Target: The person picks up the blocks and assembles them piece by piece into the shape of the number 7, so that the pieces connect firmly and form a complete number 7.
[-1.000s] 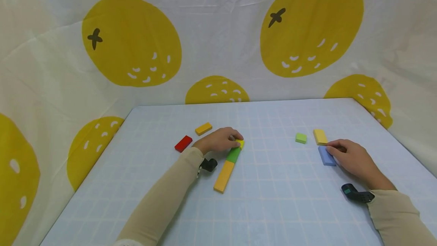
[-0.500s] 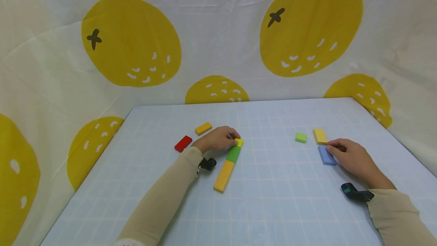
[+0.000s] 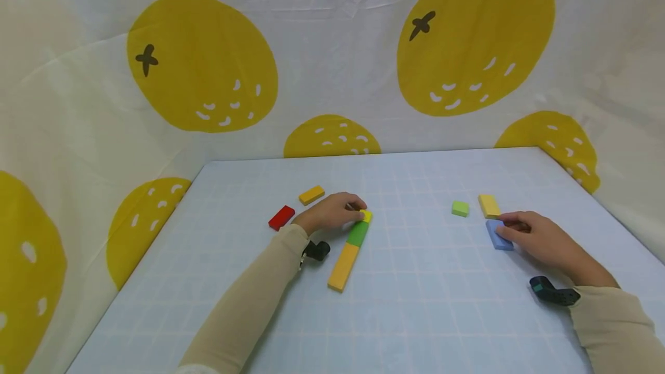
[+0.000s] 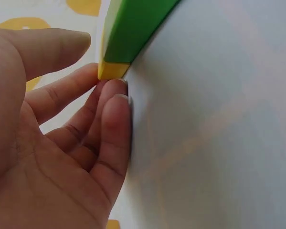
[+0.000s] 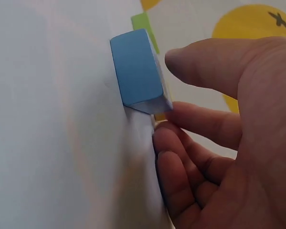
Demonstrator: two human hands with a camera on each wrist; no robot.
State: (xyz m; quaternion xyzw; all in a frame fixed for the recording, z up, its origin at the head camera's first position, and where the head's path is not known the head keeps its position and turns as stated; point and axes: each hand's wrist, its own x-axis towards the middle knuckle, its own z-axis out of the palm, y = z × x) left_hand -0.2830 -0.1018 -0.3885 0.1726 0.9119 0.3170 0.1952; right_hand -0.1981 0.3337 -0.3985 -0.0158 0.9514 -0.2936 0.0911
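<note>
White sheeting (image 3: 337, 62) with yellow fruit-like prints (image 3: 208, 68) backs a pale-blue gridded tabletop (image 3: 415, 316). Right of a red rectangular block (image 3: 281, 217), the left hand (image 3: 334, 211), fingers loosely curved, thumb parted, touches its index fingertip to a small yellow block (image 3: 367, 216) heading a green-and-orange block row (image 3: 357, 234). Farther right, a blue rectangular block (image 3: 500, 243) lies just left of the right hand (image 3: 542, 241), long axis pointing away from the person; that hand's index fingertip is at its far end, thumb parted, fingers relaxed.
</note>
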